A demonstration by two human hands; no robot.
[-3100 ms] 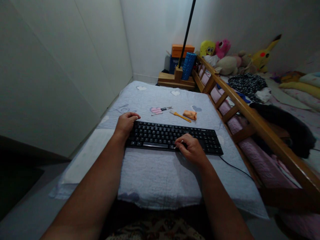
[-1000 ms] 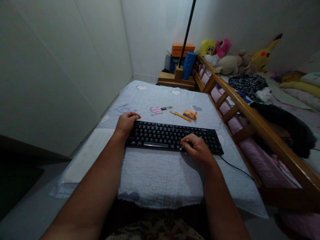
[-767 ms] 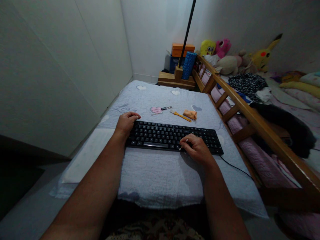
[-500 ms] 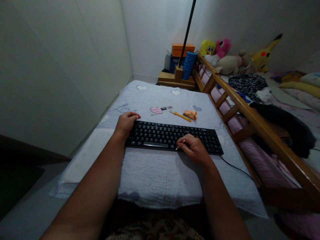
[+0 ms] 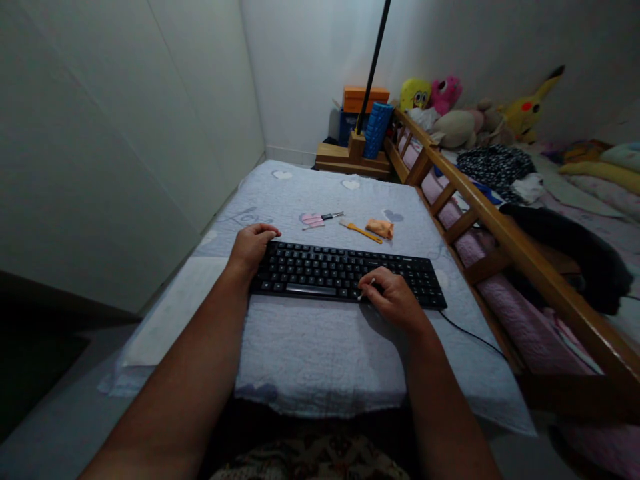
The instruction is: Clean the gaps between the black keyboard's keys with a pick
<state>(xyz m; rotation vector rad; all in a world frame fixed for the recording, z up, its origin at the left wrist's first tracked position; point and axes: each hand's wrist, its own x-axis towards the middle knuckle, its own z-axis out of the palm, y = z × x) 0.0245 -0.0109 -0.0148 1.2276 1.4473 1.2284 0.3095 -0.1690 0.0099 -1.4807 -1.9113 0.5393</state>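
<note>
A black keyboard (image 5: 310,270) lies across the cloth-covered surface in front of me. My left hand (image 5: 250,248) grips its left end, fingers bent at the upper left corner. Between the thumb and fingers of my right hand (image 5: 387,293) is a thin white cotton swab (image 5: 361,296). Its lower tip is at the keyboard's front edge, right of the space bar; whether it touches a key I cannot tell. Beyond the keyboard lie a small brush with a yellow handle (image 5: 365,232), a crumpled orange cloth (image 5: 380,229), a dark-handled tool with a metal tip (image 5: 331,216) and another swab (image 5: 313,227).
A pale sheet (image 5: 175,313) lies to the left, beside my forearm. The keyboard cable (image 5: 473,333) runs right toward a wooden bed rail (image 5: 480,220). Soft toys and clothes lie beyond the rail. At the back stand an orange box (image 5: 365,99) and a blue roller (image 5: 379,130).
My right hand has shifted slightly to the right along the keyboard's front edge with the cotton swab. My left hand stays on the keyboard's left end.
</note>
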